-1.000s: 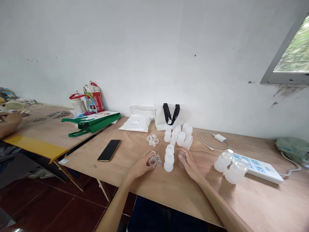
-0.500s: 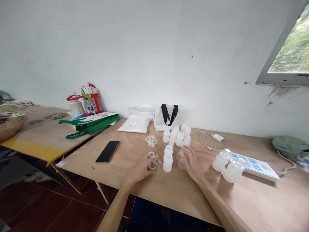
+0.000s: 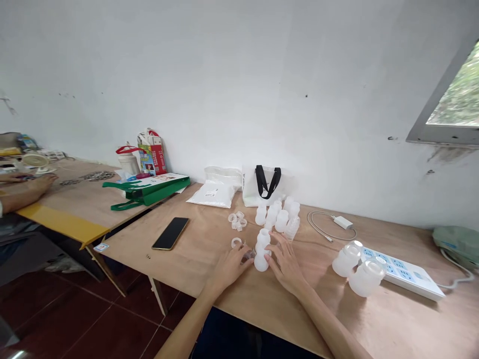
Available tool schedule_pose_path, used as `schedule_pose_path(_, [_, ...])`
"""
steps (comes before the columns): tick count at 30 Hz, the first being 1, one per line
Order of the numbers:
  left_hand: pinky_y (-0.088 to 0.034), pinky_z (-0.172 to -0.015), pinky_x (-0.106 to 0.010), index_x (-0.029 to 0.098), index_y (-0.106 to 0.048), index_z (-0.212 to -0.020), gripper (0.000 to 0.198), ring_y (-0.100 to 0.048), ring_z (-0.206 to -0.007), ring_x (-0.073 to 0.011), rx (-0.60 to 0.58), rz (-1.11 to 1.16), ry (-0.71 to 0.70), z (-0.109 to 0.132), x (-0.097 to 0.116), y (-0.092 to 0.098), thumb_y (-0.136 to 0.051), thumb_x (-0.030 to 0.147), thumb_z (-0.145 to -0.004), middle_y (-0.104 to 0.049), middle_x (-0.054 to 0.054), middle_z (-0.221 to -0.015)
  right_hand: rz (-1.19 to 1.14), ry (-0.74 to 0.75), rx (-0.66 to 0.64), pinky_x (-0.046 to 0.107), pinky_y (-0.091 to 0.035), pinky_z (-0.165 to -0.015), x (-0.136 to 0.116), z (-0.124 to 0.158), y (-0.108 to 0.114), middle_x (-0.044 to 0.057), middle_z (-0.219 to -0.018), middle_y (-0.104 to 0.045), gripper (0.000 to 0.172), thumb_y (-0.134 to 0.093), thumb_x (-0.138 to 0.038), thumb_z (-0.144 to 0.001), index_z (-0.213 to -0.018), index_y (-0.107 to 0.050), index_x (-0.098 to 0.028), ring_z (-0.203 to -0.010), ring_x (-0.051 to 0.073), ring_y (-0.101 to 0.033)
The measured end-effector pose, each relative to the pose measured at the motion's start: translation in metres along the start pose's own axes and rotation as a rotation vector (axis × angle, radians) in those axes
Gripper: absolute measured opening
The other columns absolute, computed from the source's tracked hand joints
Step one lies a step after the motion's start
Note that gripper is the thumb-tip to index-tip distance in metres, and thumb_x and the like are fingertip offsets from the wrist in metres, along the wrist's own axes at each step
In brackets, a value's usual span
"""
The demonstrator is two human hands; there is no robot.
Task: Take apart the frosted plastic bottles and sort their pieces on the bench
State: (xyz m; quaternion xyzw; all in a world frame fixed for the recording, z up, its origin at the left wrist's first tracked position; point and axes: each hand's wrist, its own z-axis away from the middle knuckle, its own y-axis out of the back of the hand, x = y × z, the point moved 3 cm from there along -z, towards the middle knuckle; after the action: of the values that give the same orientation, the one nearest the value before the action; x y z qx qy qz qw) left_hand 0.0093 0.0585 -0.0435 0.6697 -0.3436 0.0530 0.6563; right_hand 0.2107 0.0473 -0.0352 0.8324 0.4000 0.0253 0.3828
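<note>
A short row of frosted white plastic bottles (image 3: pixel 262 252) stands close together on the wooden table between my hands. My left hand (image 3: pixel 231 265) lies low on their left, fingers apart over small clear plastic pieces (image 3: pixel 247 256), which it partly hides. One clear ring (image 3: pixel 236 243) lies just beyond these fingers. On the right of the row, my right hand (image 3: pixel 286 262) has its thumb and fingers spread, with the thumb against or very near the front bottle. Whatever lies beneath the right palm is hidden. Farther back are more clear rings (image 3: pixel 238 221) and a group of frosted bottles (image 3: pixel 282 221).
A black phone (image 3: pixel 170 233) lies to the left. Two larger bottles with clear tops (image 3: pixel 366 276) stand by a power strip (image 3: pixel 404 273) on the right. A charger cable (image 3: pixel 318 230), a white packet (image 3: pixel 213 193) and a white bag (image 3: pixel 250 192) are behind. Another person's arm (image 3: pixel 32 192) rests on the neighbouring table.
Both hands have moved inward to the bottle row. The left hand left the rings for the clear pieces; the right hand now covers the clear discs beside the row. The view shifted slightly.
</note>
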Motion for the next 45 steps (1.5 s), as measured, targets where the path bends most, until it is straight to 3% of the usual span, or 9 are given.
schedule_pose_path(3, [-0.05,-0.077,-0.032,0.027,-0.063,-0.118,0.029,-0.064,-0.091,-0.0225,0.049,-0.089,0.01,-0.001,0.005,-0.003,-0.048,0.042,-0.098,-0.057,-0.008,-0.123,0.008,-0.006,0.04,0.058,-0.032,-0.118,0.003,-0.001,-0.001,0.008,-0.131,-0.059,0.02,-0.042,-0.024,-0.1,-0.097,-0.062,-0.027,-0.129,0.026,-0.051])
schedule_pose_path(8, [-0.05,-0.075,-0.031,0.027,-0.061,-0.119,0.028,-0.066,-0.093,-0.0237,0.062,-0.149,0.02,0.0,0.007,-0.008,-0.054,0.038,-0.095,-0.055,-0.007,-0.127,0.069,-0.061,0.065,0.059,-0.032,-0.117,0.007,0.0,0.004,0.009,-0.124,-0.06,0.02,-0.042,-0.025,-0.1,-0.097,-0.062,-0.027,-0.125,0.028,-0.052])
schedule_pose_path(13, [-0.049,-0.075,-0.033,0.034,-0.048,-0.139,0.042,-0.067,-0.095,-0.0258,0.063,-0.16,0.007,0.0,0.012,-0.012,-0.05,0.038,-0.097,-0.054,-0.008,-0.132,0.141,-0.061,0.12,0.058,-0.034,-0.116,0.009,0.004,0.007,0.011,-0.126,-0.058,0.013,-0.045,-0.03,-0.1,-0.103,-0.058,-0.027,-0.126,0.028,-0.051])
schedule_pose_path(22, [-0.048,-0.074,-0.03,0.026,-0.066,-0.105,0.018,-0.066,-0.089,-0.0226,0.057,-0.06,-0.006,-0.001,0.012,-0.007,-0.056,0.033,-0.093,-0.065,-0.005,-0.113,0.101,-0.037,0.25,0.059,-0.037,-0.112,-0.005,0.014,0.027,0.01,-0.13,-0.056,0.019,-0.047,-0.024,-0.097,-0.113,-0.055,-0.029,-0.127,0.03,-0.052])
schedule_pose_path(27, [-0.048,-0.078,-0.029,0.021,-0.071,-0.093,0.021,-0.061,-0.085,-0.0189,-0.013,0.315,-0.057,0.0,0.019,0.009,-0.062,0.04,-0.09,-0.068,-0.003,-0.092,-0.054,-0.143,0.146,0.048,-0.052,-0.094,-0.038,0.03,0.029,0.009,-0.12,-0.064,0.021,-0.046,-0.023,-0.098,-0.113,-0.059,-0.03,-0.113,0.029,-0.061])
schedule_pose_path(31, [-0.042,-0.053,-0.02,0.017,-0.07,-0.098,0.039,-0.055,-0.07,-0.013,-0.175,0.771,-0.03,0.006,0.03,0.02,-0.064,0.054,-0.087,-0.066,-0.005,-0.091,-0.197,-0.283,-0.06,0.037,-0.058,-0.084,-0.056,0.026,0.021,0.007,-0.122,-0.064,0.028,-0.046,-0.03,-0.1,-0.125,-0.057,-0.031,-0.103,0.023,-0.066])
schedule_pose_path(34, [-0.041,-0.048,-0.017,0.015,-0.069,-0.099,0.04,-0.054,-0.069,-0.0121,-0.246,0.967,-0.028,0.009,0.036,0.023,-0.071,0.053,-0.083,-0.064,-0.005,-0.091,-0.303,-0.319,-0.127,0.033,-0.058,-0.082,-0.061,0.018,0.018,0.004,-0.117,-0.068,0.027,-0.048,-0.035,-0.1,-0.124,-0.06,-0.032,-0.096,0.02,-0.069])
schedule_pose_path(40, [-0.05,-0.051,-0.02,0.017,-0.064,-0.121,0.049,-0.058,-0.065,-0.0116,-0.247,1.175,-0.032,0.01,0.041,0.022,-0.074,0.049,-0.083,-0.062,-0.003,-0.086,-0.415,-0.456,0.094,0.032,-0.057,-0.079,-0.044,0.024,0.024,0.003,-0.098,-0.075,0.022,-0.055,-0.041,-0.097,-0.106,-0.07,-0.028,-0.083,0.02,-0.071])
schedule_pose_path(45, [-0.059,-0.081,-0.031,0.014,-0.066,-0.101,0.038,-0.069,-0.097,-0.0224,-0.043,1.421,0.061,0.007,0.045,0.019,-0.077,0.046,-0.082,-0.07,-0.009,-0.1,-0.514,-0.581,0.205,0.033,-0.057,-0.075,-0.033,0.027,0.03,0.003,-0.086,-0.074,0.021,-0.061,-0.042,-0.093,-0.104,-0.066,-0.024,-0.077,0.02,-0.071])
